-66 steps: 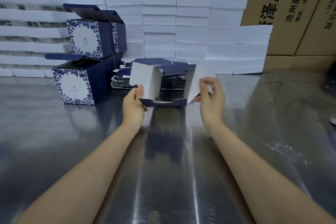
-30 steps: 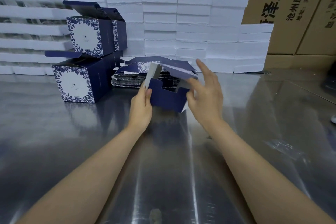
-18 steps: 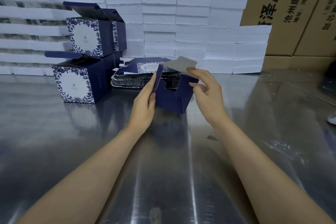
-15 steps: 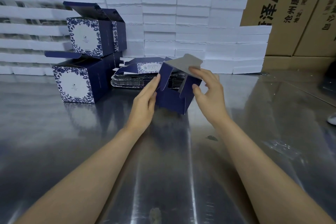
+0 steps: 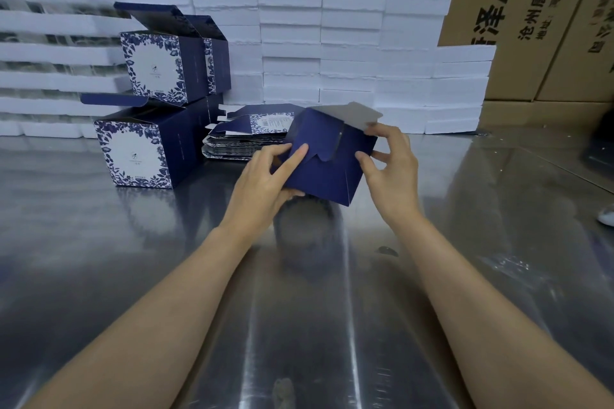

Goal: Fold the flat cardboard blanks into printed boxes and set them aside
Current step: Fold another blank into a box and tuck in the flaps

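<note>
A dark blue box (image 5: 327, 163) is held tilted just above the steel table (image 5: 309, 309), its flapped end turned toward me. My left hand (image 5: 265, 176) grips its left side, the index finger pressing a blue flap inward. My right hand (image 5: 390, 163) holds the right side, its fingers pinching a grey-white flap (image 5: 352, 114) at the top. Behind the box lies a stack of flat blue printed blanks (image 5: 242, 136). Two folded boxes stand at the left, one (image 5: 172, 66) on top of the other (image 5: 146, 146), both with open lids.
White foam blocks (image 5: 352, 33) are stacked in a wall along the back of the table, and more at the far left (image 5: 50, 53). Brown printed cartons (image 5: 531, 10) stand behind them. A shoe (image 5: 606, 214) shows at the right edge.
The blank has been squared up into a box and turned so its end faces me. The blue end flaps now lie folded in, and my left index finger has moved onto them.
</note>
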A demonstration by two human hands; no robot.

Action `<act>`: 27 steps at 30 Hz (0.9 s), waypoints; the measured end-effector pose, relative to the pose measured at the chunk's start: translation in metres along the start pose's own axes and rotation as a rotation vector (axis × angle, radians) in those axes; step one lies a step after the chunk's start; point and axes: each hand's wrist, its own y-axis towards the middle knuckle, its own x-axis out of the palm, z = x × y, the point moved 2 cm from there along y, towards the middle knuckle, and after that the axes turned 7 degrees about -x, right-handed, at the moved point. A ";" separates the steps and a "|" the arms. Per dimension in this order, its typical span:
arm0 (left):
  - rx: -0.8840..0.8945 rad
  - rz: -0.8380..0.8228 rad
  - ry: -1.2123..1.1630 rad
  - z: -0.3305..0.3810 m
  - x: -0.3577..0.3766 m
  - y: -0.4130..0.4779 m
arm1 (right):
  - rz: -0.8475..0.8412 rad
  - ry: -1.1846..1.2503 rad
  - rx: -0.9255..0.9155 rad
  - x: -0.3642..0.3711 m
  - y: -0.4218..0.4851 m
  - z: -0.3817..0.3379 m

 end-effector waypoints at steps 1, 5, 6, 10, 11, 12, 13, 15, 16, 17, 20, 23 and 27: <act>0.010 0.000 -0.002 0.001 0.000 0.000 | 0.018 0.015 0.017 -0.001 0.001 0.000; -0.010 -0.051 -0.124 0.002 0.002 -0.001 | 0.048 0.056 0.026 -0.001 0.001 -0.001; -0.021 -0.062 -0.152 0.000 0.003 -0.001 | 0.048 0.069 0.029 -0.001 0.001 -0.001; -0.044 -0.084 -0.182 0.000 0.002 0.001 | 0.031 0.056 0.019 -0.001 0.003 -0.005; -0.050 -0.091 -0.191 0.001 0.001 0.001 | 0.031 -0.008 -0.013 -0.002 0.004 -0.006; -0.060 -0.101 -0.199 0.002 0.001 0.001 | 0.024 -0.080 -0.053 -0.002 0.004 -0.006; -0.075 -0.116 -0.206 0.003 0.000 0.001 | 0.013 -0.130 -0.085 -0.002 0.004 -0.006; -0.104 -0.148 -0.210 0.005 0.000 0.000 | -0.019 -0.160 -0.088 0.001 0.004 -0.008; -0.112 -0.163 -0.207 0.006 0.000 0.000 | -0.028 -0.171 -0.082 0.002 0.004 -0.008; -0.116 -0.174 -0.205 0.007 0.000 0.000 | -0.030 -0.183 -0.077 0.004 0.004 -0.007; -0.112 -0.187 -0.214 0.011 0.001 0.000 | -0.045 -0.159 -0.055 0.007 0.003 -0.002; -0.102 -0.183 -0.215 0.013 0.002 0.000 | -0.105 -0.126 -0.015 0.009 0.000 0.004; -0.058 -0.156 -0.180 0.014 0.001 -0.001 | -0.063 -0.206 -0.029 0.010 0.000 0.005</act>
